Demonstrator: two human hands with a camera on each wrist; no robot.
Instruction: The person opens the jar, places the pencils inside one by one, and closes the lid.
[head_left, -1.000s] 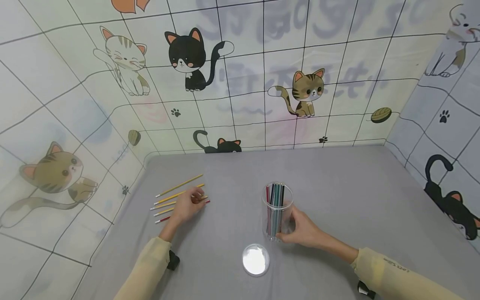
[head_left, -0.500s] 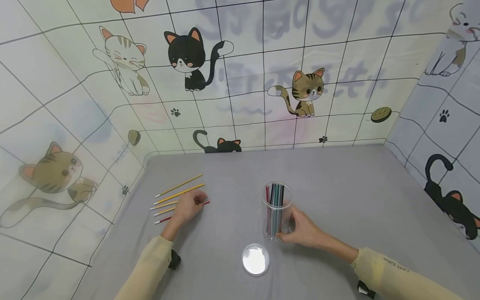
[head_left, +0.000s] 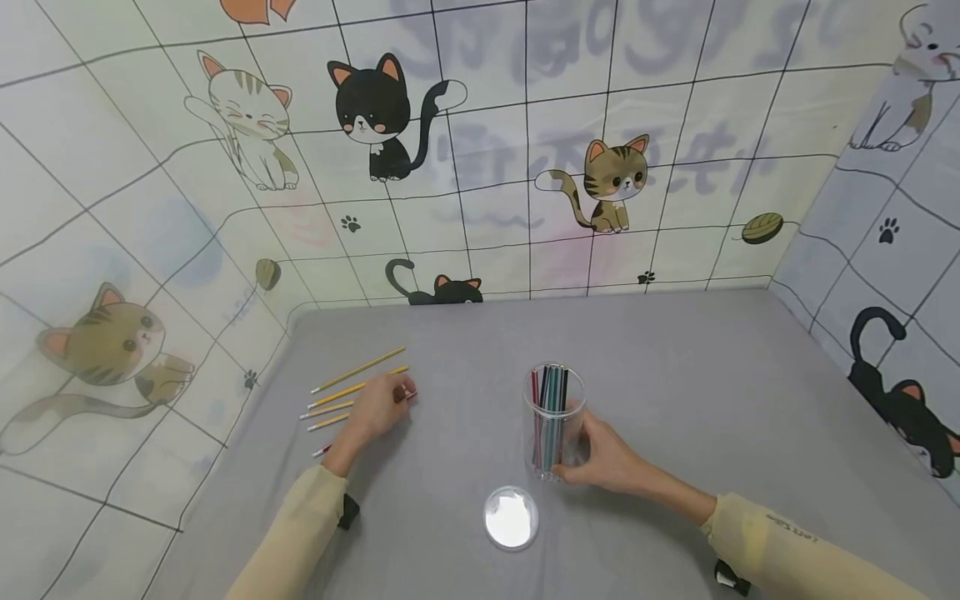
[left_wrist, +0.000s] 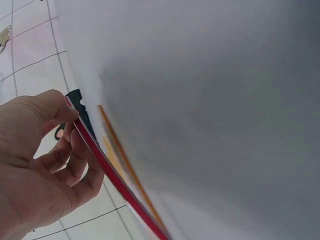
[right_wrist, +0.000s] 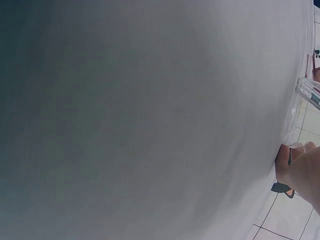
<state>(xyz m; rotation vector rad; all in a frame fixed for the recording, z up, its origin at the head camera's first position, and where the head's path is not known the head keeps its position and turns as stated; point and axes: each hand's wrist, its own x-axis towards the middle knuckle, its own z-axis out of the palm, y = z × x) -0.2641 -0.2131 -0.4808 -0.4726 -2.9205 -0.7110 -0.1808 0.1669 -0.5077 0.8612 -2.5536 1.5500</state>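
Note:
In the head view my left hand [head_left: 381, 406] is at the left of the table, thumb and fingers pinching a red pencil [left_wrist: 116, 176] near one end. The left wrist view shows that pencil slanting down from the fingertips. Its white-tipped end sticks out behind the wrist in the head view. Right of centre, my right hand [head_left: 609, 460] grips a clear cup [head_left: 570, 433] from the right side, low down. Several dark, teal and red pencils [head_left: 553, 392] stand upright inside it. The right wrist view catches only part of the right hand [right_wrist: 300, 167] at its edge.
Several yellow pencils [head_left: 358, 371] lie slanted in a row beside and beyond the left hand. A round clear lid [head_left: 511, 518], bright with glare, lies in front of the cup. A cat-printed cloth [head_left: 487, 167] hangs behind the grey-covered table [head_left: 675, 367].
My left hand has taken up the red pencil: its far tip has risen slightly, and its white-tipped end has shifted down and right. The right hand and cup have stayed put.

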